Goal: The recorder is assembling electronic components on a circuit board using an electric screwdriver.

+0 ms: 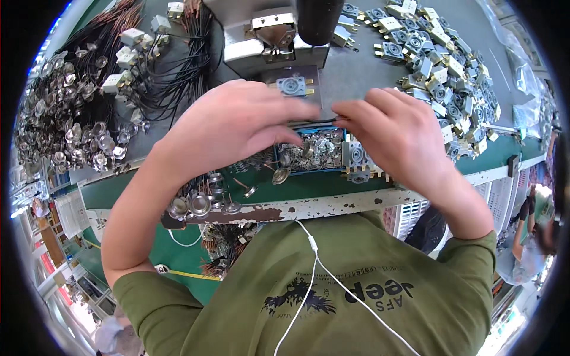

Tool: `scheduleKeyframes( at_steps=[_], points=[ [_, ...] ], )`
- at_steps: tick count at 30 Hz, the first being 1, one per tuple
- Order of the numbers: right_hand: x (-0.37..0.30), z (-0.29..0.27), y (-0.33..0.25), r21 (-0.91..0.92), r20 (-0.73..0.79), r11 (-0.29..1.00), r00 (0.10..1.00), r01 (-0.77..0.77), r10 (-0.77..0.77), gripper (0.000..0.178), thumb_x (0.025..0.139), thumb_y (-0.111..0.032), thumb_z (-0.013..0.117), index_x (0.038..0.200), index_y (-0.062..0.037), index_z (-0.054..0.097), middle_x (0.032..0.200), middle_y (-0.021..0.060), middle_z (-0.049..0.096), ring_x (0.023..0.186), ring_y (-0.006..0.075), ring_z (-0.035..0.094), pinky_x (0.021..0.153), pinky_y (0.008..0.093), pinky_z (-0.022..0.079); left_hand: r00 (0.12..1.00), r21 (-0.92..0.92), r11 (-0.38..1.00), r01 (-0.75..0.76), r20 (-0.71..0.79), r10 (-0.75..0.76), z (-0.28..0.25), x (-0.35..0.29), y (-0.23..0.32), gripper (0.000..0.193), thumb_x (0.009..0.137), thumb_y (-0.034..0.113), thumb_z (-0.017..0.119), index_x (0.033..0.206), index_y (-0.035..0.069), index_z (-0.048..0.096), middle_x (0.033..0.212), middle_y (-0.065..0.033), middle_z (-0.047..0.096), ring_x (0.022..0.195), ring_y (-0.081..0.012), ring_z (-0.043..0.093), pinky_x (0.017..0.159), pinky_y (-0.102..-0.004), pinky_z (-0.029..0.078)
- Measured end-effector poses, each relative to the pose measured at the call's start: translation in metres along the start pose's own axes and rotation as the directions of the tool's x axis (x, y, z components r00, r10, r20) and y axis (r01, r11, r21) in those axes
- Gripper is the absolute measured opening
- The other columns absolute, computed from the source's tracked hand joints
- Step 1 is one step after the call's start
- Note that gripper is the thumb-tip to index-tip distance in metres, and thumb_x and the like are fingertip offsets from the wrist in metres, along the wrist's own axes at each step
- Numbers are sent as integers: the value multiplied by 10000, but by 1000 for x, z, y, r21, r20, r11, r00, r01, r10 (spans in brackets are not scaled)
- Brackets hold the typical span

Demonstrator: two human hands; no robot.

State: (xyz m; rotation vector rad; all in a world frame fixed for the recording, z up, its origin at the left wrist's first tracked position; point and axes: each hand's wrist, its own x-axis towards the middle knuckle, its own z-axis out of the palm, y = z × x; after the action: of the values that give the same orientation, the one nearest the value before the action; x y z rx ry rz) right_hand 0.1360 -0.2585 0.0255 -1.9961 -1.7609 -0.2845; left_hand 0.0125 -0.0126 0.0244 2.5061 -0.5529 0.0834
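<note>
A thin black wire (320,121) runs between my two hands. My right hand (401,133) pinches its right end between thumb and fingertips. My left hand (234,124), slightly blurred, is closed around the wire's other side, with the index finger stretched along it and the thumb below; the inside of the grip is hidden. Below my left hand hangs a round metal cap (280,175). Just beyond my fingers, a grey connector with brass pins (291,86) lies on a plate in front of the metal press (276,38).
A blue-rimmed tray (314,171) of small metal pieces sits under my hands, with several connectors (356,155) beside it. Wires with metal caps (71,127) are heaped at left, near bundled black wires (196,59). A connector pile (442,71) covers the right. The worn table edge (332,203) is near me.
</note>
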Motion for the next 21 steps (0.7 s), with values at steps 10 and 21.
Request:
scheduleKeyframes(
  at_steps=[10,21],
  points=[
    [-11,29,12,554,-60,808,958,-202,281,411,853,66,766,1252,-6,698,1109,135,708,974,208,706,827,338,582,993,162,980,119,-33,-115,-9,-11,-2,255,950,150,638,1196,87,655,922,-114,732,887,-336,704,771,-444,557],
    [27,43,-33,959,21,216,802,-185,596,320,1111,-166,500,1320,60,589,1072,147,723,943,180,696,917,336,545,963,-101,991,90,-246,-113,17,-12,-6,191,908,94,677,1090,58,723,857,-99,713,805,-299,699,715,-404,563]
  ],
)
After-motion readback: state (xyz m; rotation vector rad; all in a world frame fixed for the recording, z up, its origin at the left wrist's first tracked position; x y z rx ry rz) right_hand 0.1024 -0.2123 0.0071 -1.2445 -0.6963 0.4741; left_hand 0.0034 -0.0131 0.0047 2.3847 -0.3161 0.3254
